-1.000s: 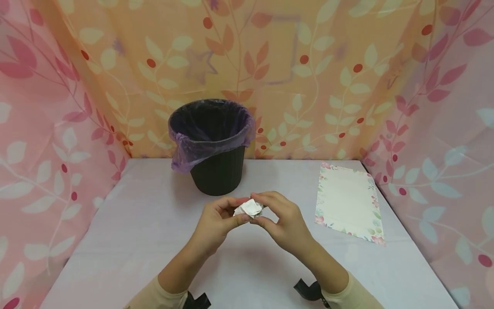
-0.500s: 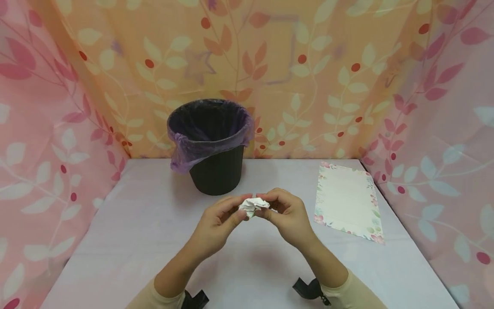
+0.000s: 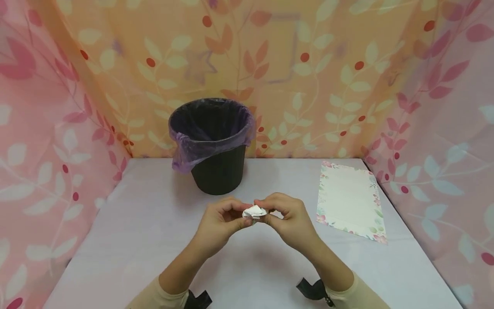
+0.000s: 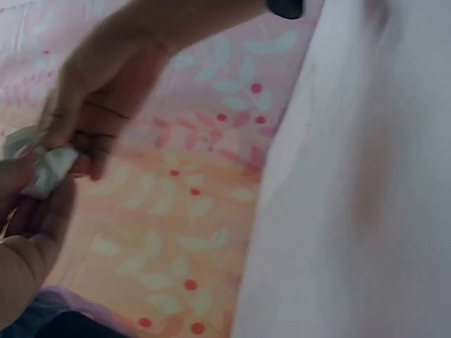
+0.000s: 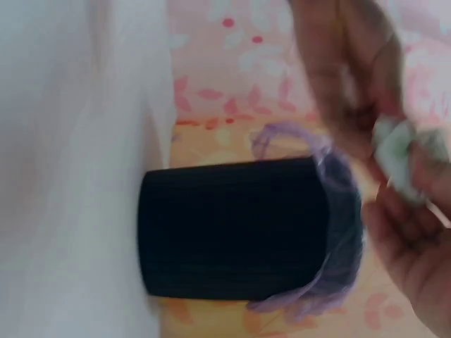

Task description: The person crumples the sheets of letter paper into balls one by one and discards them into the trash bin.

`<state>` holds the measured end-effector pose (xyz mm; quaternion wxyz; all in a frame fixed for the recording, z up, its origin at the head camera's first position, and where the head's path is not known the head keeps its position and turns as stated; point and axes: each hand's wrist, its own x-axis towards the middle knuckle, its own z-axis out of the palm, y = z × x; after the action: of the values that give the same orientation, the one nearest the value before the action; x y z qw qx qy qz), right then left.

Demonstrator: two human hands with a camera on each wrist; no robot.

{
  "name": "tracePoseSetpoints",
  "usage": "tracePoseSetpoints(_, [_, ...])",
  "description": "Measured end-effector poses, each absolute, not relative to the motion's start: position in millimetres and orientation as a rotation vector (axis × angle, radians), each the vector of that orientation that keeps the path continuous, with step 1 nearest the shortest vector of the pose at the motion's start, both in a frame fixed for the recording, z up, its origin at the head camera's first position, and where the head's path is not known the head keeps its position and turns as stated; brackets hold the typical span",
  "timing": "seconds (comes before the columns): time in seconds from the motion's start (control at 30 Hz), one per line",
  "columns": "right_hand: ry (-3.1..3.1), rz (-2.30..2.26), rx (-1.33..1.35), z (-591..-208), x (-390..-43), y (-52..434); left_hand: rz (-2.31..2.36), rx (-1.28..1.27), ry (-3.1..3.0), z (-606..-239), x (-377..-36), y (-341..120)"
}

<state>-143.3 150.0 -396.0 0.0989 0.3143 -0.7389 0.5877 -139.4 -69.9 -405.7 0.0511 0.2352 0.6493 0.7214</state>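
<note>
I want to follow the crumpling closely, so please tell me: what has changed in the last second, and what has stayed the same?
Little has changed. Both hands, the left hand and the right hand, still pinch the crumpled paper ball between their fingers; they have worked it smaller and tighter, in almost the same place above the table. The black bin with its purple liner and the flowered sheet have not moved.

No readable text, labels, brands, numbers or signs anywhere. The sheet (image 3: pixel 350 201) on the table shows only a flower border, blank middle. The bin (image 3: pixel 216 146) and the paper wad (image 3: pixel 254 211) carry no lettering. Curtains bear leaf print only.
</note>
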Motion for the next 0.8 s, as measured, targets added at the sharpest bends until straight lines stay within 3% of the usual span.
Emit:
tracePoseSetpoints(0.13, [-2.156, 1.357, 0.933, -391.2, -136.2, 145.8, 2.237, 0.675, 2.036, -403.3, -136.3, -64.7])
tracePoseSetpoints(0.5, [-1.735, 0.932, 1.398, -380.0, -152.7, 145.1, 2.225, 0.582, 1.706, -385.2, -135.4, -78.2])
tracePoseSetpoints(0.8, [-1.718, 1.239, 1.34, -380.4, -151.7, 147.6, 2.139, 0.985, 2.102, -393.1, -132.4, -72.6])
